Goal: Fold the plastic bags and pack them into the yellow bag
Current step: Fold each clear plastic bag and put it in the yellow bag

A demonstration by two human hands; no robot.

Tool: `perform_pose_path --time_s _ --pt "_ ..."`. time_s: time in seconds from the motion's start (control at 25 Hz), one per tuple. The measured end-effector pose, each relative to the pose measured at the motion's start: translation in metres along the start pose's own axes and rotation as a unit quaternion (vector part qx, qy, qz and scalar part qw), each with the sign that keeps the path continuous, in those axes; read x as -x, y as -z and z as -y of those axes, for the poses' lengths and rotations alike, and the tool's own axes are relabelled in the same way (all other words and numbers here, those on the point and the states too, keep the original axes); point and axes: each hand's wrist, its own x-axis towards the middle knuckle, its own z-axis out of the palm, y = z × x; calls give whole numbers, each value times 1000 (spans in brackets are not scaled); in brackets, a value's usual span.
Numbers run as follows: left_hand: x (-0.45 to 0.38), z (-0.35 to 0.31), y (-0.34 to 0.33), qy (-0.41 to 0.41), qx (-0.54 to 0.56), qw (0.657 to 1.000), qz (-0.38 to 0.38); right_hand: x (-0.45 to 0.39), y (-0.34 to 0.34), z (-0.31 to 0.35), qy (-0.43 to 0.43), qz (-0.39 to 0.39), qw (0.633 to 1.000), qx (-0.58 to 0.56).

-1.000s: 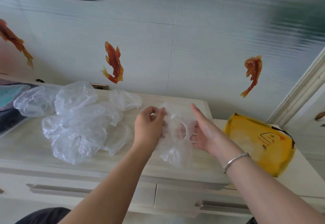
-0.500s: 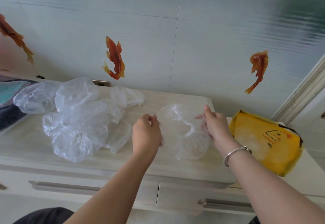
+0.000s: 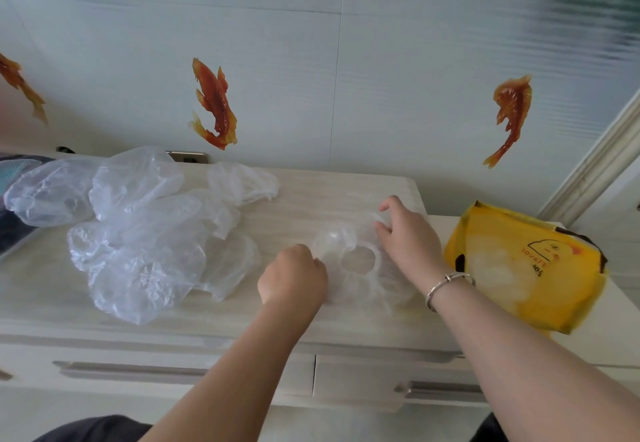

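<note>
Over at nine o'clock, the heap of clear plastic bags (image 3: 138, 233) sits loose and puffy on the counter (image 3: 304, 195), waiting its turn. Moving to centre, the left hand (image 3: 294, 277) has its grip pinched on the near-left rim of the one plastic bag (image 3: 360, 268) spread flat on the counter, gathered opening facing up. At one o'clock of that bag, the right hand (image 3: 405, 233) has curled fingers on the far-right edge; it looks like a pinch, though the clear film makes that hard to confirm.

This stuff will handle feather-light, limp and slippery, I'd say, with no stiffness to hold a crease, so it wants pressing flat to push the air out. Best hold is the gathered rim, where the film bunches thicker, not the slick middle.

Far out at three o'clock, the yellow bag (image 3: 554, 289) lies on its side on a lower surface, just beside the counter's end, with a pale patch showing on its face.
</note>
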Motion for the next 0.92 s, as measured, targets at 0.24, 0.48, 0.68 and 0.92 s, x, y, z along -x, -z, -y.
perform_pose_path --time_s 0.24,0.48,0.68,0.92 --pt "13 -9 22 -76 -153 985 -3 -5 3 7 70 -13 996 -47" --pt "-9 2 -4 -401 -113 905 -86 35 16 12 111 -6 993 33" --pt "-16 16 -17 -374 -194 907 3 71 9 -6 83 148 978 121" --pt "-8 25 -14 -299 -237 923 47 62 14 -29 98 247 951 160"
